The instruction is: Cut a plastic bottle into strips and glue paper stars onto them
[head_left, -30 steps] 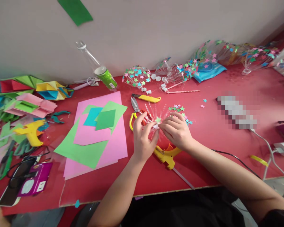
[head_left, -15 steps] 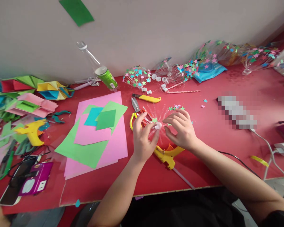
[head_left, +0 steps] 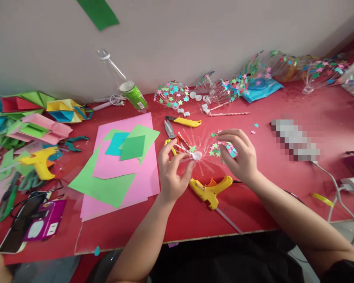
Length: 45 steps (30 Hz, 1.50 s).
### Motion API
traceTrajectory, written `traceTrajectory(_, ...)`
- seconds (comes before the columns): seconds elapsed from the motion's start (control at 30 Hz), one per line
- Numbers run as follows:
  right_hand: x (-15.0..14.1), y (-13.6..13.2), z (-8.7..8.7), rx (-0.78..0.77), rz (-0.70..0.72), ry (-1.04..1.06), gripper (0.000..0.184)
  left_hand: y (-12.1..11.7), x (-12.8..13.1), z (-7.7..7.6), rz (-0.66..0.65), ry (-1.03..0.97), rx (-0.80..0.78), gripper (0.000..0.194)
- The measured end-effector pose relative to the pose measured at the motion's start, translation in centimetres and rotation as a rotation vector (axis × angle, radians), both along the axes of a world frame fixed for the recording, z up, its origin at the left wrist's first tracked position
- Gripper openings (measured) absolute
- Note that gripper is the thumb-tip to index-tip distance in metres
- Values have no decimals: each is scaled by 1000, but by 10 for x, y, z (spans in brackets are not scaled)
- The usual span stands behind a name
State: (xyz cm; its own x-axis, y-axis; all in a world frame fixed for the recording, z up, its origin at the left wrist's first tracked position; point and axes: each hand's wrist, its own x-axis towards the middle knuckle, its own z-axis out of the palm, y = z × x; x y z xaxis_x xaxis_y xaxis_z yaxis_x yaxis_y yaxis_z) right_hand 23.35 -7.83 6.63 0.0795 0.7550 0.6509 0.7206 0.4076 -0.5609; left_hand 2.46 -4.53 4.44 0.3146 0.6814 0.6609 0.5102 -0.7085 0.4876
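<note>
My left hand [head_left: 174,167] pinches the white neck of a clear plastic bottle top cut into strips [head_left: 198,156], which fan outward just above the table. One light green star [head_left: 192,149] sits on a strip. To the right, my right hand [head_left: 240,153] is open over a small pile of coloured paper stars [head_left: 216,150], thumb and fingers apart with nothing seen between them. Below both hands lies a yellow glue gun [head_left: 211,190] with a glue stick out of its back. Pliers [head_left: 184,143] and scissors [head_left: 169,129] lie partly behind my left hand.
Coloured paper sheets [head_left: 106,190] lie at left, near another yellow glue gun [head_left: 41,162] and a purple box [head_left: 48,222]. A yellow cutter [head_left: 187,122] lies beyond my hands. Along the wall stand a clear bottle [head_left: 115,68], a green can [head_left: 133,95] and star-covered plastic domes [head_left: 172,94].
My right hand has moved right, away from the bottle top and over the stars, uncovering the pile and the glue gun's handle. My left hand keeps its hold.
</note>
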Motion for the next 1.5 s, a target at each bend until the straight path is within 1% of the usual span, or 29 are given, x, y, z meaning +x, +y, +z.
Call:
traceTrajectory(0.07, 11, 2, 3, -105, -27, 22, 22, 1, -3, 2, 9, -10, 22, 17)
traceTrajectory(0.13, 24, 6, 6, -257, -10, -10, 19, 2, -4, 3, 8, -23, 55, 15)
traceTrajectory(0.23, 41, 9, 11, -392, -83, -44, 16, 3, -5, 3, -6, -36, 80, 11)
traceTrajectory(0.3, 50, 10, 14, -470, -119, -137, 13, 3, -6, 1, -13, -52, 61, 9)
traceTrajectory(0.37, 55, 8, 13, -584, -103, -286, 10, 2, -6, -1, -12, -96, 10, 8)
traceTrajectory(0.43, 57, 6, 7, -704, -66, -437, 10, 2, -7, -3, -12, -173, -38, 10)
traceTrajectory(0.5, 55, 2, -2, -764, -37, -547, 12, 2, -8, -6, -18, -249, -62, 12)
traceTrajectory(0.63, 48, -2, -21, -700, 20, -665, 9, 3, -9, -10, -22, -295, -67, 10)
traceTrajectory(0.8, 43, 0, -31, -691, 77, -696, 8, 1, -8, -12, -24, -259, -86, 9)
traceTrajectory(0.87, 44, 2, -34, -680, 96, -659, 9, 1, -7, -13, -26, -241, -79, 10)
traceTrajectory(1.03, 47, 7, -40, -680, 88, -418, 10, 1, -6, -14, -31, -219, -72, 9)
traceTrajectory(1.17, 49, 9, -43, -692, 74, -345, 16, 1, -5, -13, -34, -217, -74, 10)
traceTrajectory(1.23, 51, 9, -42, -678, 41, -296, 16, 0, -5, -13, -39, -239, -71, 10)
traceTrajectory(1.3, 51, 8, -35, -626, -49, -212, 14, -1, -5, -12, -51, -263, -64, 12)
traceTrajectory(1.37, 50, 5, -23, -519, -158, -94, 12, -4, -4, -9, -65, -266, -50, 14)
traceTrajectory(1.4, 48, 2, -16, -450, -187, -29, 11, -5, -4, -7, -74, -257, -40, 14)
traceTrajectory(1.43, 45, -1, -8, -394, -153, 43, 10, -7, -3, -4, -86, -241, -29, 15)
traceTrajectory(1.47, 41, -5, 0, -348, -84, 120, 9, -9, -2, -1, -104, -220, -17, 15)
traceTrajectory(1.5, 35, -10, 7, -350, 26, 182, 9, -12, -1, 2, -130, -192, -9, 16)
